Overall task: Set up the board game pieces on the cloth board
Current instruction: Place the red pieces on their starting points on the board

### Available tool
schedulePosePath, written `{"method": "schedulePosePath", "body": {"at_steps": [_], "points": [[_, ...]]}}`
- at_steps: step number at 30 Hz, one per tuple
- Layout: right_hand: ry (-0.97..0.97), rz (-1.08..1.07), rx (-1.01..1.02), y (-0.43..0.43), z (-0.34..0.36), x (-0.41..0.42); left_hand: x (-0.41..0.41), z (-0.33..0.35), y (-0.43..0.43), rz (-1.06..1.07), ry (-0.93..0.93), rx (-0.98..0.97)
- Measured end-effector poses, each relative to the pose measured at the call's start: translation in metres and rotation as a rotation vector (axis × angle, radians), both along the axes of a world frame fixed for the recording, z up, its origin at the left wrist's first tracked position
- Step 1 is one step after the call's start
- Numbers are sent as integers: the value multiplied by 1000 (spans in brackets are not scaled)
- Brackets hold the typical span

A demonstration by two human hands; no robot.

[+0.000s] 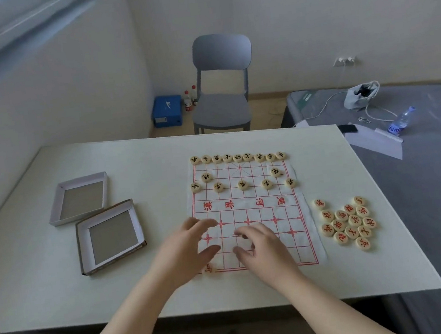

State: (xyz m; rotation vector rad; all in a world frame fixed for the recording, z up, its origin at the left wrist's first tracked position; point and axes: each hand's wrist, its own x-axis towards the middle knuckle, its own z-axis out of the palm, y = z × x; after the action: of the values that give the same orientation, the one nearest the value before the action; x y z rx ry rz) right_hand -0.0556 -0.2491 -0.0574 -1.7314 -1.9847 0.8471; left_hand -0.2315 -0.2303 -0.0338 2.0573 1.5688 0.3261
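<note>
A white cloth board (251,204) with a red grid lies on the white table (158,157). Round wooden pieces with black characters (237,158) stand in rows on its far half. A pile of several red-character pieces (348,223) lies on the table right of the board. One red piece (208,268) sits at the board's near left corner, just under my left hand. My left hand (187,250) hovers over the near left part of the board, fingers relaxed and spread. My right hand (264,247) is over the near middle with fingers loosely curled and nothing visible in them.
Two shallow cardboard box halves (80,199) (110,237) lie on the table's left side. A grey chair (222,84) stands beyond the far edge. To the right is a grey bed (420,171) with a water bottle (401,121), a bag and cables.
</note>
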Motion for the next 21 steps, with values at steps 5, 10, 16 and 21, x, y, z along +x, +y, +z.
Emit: {"method": "schedulePosePath", "body": {"at_steps": [5, 10, 16, 21], "points": [[-10, -153, -5, -2, 7, 53, 70, 13, 16, -114, -16, 17], [-3, -300, 3, -12, 10, 110, 141, 11, 23, -166, -12, -9], [-10, -431, -10, -17, 9, 173, 194, -4, 22, -7, 52, -49], [-44, -454, -48, -22, 1, 204, 227, -14, 16, -51, 42, -60]]}}
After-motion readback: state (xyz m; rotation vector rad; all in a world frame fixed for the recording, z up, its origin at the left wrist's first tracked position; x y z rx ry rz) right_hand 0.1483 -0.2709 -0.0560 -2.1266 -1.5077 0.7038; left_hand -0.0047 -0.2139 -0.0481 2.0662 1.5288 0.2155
